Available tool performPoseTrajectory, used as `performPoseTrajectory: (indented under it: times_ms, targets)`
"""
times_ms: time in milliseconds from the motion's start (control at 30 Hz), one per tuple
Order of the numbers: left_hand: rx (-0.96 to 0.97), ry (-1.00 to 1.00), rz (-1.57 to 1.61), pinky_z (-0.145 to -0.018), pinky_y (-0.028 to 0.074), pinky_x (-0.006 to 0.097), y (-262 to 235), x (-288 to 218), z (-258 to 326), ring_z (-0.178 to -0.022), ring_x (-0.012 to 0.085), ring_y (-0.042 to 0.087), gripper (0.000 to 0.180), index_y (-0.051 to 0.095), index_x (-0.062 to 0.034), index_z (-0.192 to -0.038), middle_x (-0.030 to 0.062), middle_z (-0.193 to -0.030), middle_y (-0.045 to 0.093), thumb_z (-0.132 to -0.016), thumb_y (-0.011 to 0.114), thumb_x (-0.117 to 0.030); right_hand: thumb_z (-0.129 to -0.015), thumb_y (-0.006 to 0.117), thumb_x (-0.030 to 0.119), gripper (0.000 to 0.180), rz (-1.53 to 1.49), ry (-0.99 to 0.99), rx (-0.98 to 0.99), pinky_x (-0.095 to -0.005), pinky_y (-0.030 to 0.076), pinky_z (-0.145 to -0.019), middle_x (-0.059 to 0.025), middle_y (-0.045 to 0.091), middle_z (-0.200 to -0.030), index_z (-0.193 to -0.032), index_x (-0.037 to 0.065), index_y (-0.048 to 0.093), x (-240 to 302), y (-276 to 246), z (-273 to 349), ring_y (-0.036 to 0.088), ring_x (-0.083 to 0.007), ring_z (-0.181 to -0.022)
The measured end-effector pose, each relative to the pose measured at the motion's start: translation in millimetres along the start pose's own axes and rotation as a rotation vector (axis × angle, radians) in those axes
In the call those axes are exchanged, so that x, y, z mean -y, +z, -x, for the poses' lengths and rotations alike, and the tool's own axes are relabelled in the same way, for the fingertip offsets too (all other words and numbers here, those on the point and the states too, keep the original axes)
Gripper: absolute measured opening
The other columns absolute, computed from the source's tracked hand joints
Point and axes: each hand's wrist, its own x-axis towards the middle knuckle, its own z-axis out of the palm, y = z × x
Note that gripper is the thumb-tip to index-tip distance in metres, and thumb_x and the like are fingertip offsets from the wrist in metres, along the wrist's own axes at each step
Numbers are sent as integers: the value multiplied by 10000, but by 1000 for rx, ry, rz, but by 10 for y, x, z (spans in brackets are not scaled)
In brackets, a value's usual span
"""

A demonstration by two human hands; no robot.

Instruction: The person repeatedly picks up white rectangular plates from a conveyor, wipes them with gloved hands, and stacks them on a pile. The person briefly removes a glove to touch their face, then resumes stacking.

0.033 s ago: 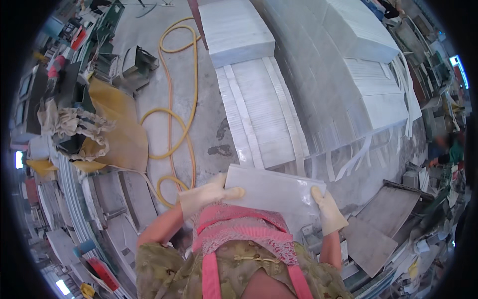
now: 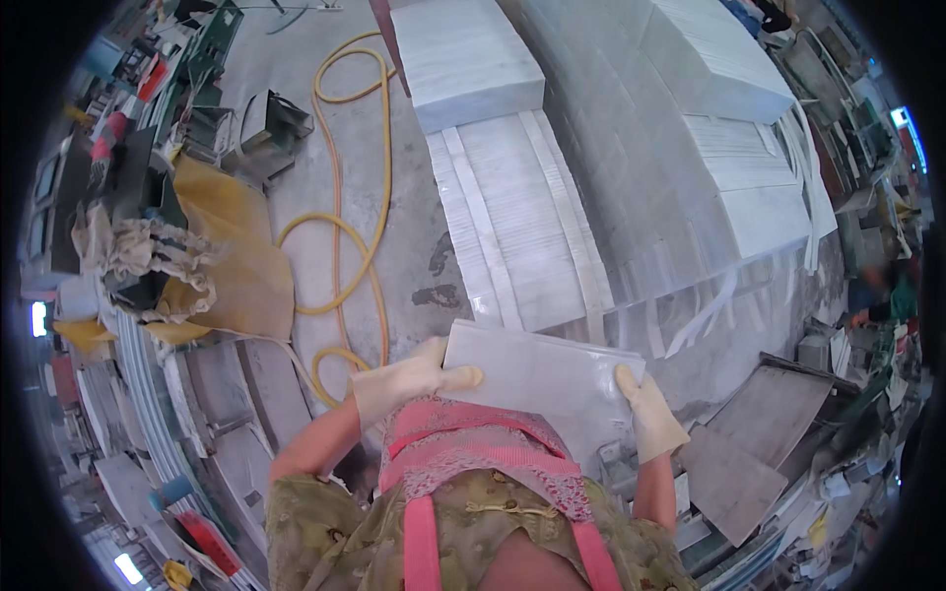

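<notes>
A glossy white rectangular stone tile [image 2: 542,374] is held in front of my waist, its long side running left to right. My left hand [image 2: 414,377], in a cream glove, grips the tile's left end with the thumb over its face. At the right end my right hand [image 2: 645,406], gloved likewise, clasps the edge with its thumb on top. The other fingers of both hands are hidden behind the tile. Just beyond it lies a long row of white tiles [image 2: 522,227] packed on edge, with pale strips laid along it. A block of white tiles [image 2: 468,59] rests on the row's far end.
Further tile stacks [image 2: 734,167] stand to the right, with loose pale straps [image 2: 714,305] hanging off. A yellow hose [image 2: 387,167] coils over the floor at left, near a metal box [image 2: 264,136] and a tan sheet [image 2: 232,236]. Grey slabs [image 2: 739,473] lie at lower right.
My hands and the tile have shifted very slightly to the left and up; the grip is the same.
</notes>
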Motion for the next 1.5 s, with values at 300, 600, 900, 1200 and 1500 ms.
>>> performPoseTrajectory:
  times_ms: [300,600,900,1200,1500]
  targets:
    - [109,-10,-72,-1057,455,384,-1424,-138,-1062,-1234,276,600,641,562,42,-1377,205,-1299,657,-880,766,-308,-960,710,321,557,-9,28,75,-349,481,-985,-122,665,-1271,-1352,-54,581,976,629,-928,620,-191,-1135]
    - [-178,-69,-320,-884,556,378,-2950,-353,-2174,-986,280,728,497,647,23,-1259,200,-1122,737,-848,774,-225,-766,891,291,847,308,-23,154,-372,476,-1047,-182,652,-1313,-1428,-51,489,2180,1153,-3125,618,-257,-1224]
    - [-991,274,-159,-897,540,413,-3181,-386,-2961,-1018,389,684,383,636,52,-1139,220,-1066,696,-827,750,-141,-740,765,-55,617,384,-476,146,-297,505,-958,-101,674,-1298,-1327,-1,583,3189,1634,-4457,645,-200,-1175]
    - [-1184,173,-932,-1061,425,391,-3105,-687,-3057,-1160,348,611,497,648,-10,-1210,177,-1175,672,-735,790,-58,-808,756,24,572,952,-439,-168,-392,502,-983,-148,700,-1202,-1348,26,566,3301,1843,-4545,651,-317,-1162]
    - [-1089,124,415,-1155,361,399,-3198,-1007,-2693,-1328,260,520,560,508,48,-1396,133,-1418,558,-984,652,-303,-1063,521,313,536,-51,-364,-191,-365,359,-1169,-179,529,-1481,-1483,-16,464,3571,1856,-4277,495,-255,-1392]
